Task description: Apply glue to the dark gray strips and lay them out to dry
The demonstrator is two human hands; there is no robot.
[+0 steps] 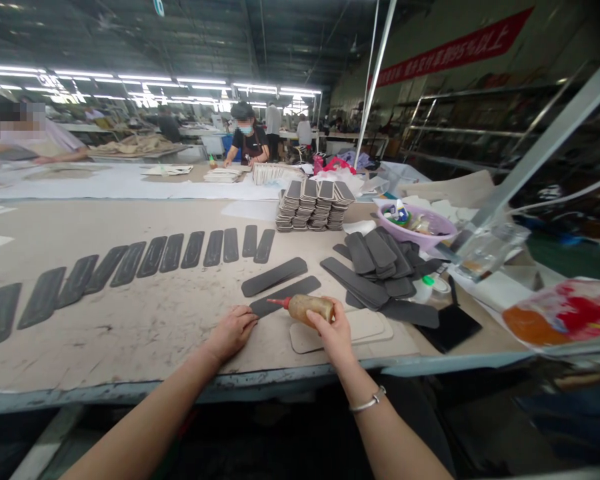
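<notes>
My right hand (334, 327) is wrapped round a squeeze bottle (310, 308) of brownish-yellow glue, lying nearly level with its red nozzle pointing left. Below the nozzle lies a dark grey rounded strip (300, 288). My left hand (234, 331) rests on the table with curled fingers closed at the strip's left end; the fingertips are partly hidden. A second dark strip (274, 276) lies just beyond it. To the left, a curved row of dark pieces (173, 253) with shiny marks on top spreads across the table. Pale rounded panels (305, 339) lie under my right hand.
Loose dark pieces (380, 257) lie heaped at the right. Behind them stand stacked pieces (313, 207) and a purple basin (417, 230). A glass jar (495, 250), a metal pole (540, 147) and a red-and-white bag (570, 310) occupy the right side. Co-workers sit across the table.
</notes>
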